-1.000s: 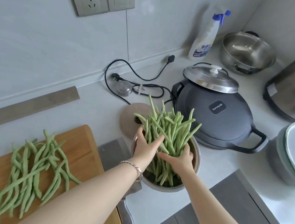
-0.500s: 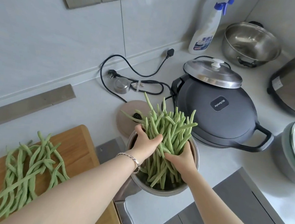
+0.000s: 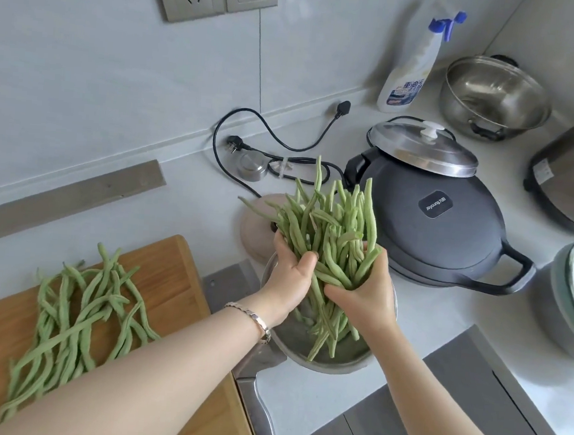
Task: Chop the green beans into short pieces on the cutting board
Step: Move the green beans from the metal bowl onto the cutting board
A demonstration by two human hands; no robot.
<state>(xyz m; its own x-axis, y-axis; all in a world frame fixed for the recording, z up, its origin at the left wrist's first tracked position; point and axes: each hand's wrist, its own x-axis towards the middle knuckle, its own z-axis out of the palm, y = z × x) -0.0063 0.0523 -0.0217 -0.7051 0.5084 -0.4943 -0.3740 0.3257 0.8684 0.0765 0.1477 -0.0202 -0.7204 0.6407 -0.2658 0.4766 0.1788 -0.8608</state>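
Note:
A thick bundle of long green beans (image 3: 332, 234) is raised over a steel bowl (image 3: 336, 362) on the counter. My left hand (image 3: 291, 276) grips the bundle from the left, and my right hand (image 3: 366, 288) grips it from the right, fingers curled round the stalks. The bean tips fan upward; their lower ends hang into the bowl. A second pile of whole green beans (image 3: 79, 311) lies on the wooden cutting board (image 3: 177, 284) at lower left, partly behind my left forearm. A flat grey blade (image 3: 229, 281), maybe a cleaver, lies between board and bowl.
A dark electric cooker (image 3: 429, 228) with a steel lid (image 3: 421, 149) stands right of the bowl. Behind it are a spray bottle (image 3: 410, 72), a steel pot (image 3: 491, 96) and loose black power cords (image 3: 250, 139). A round pinkish lid (image 3: 254, 228) lies behind the bowl. More cookware fills the right edge.
Both hands have closed round the beans and lifted the bundle up out of the bowl. The pile on the board has not moved.

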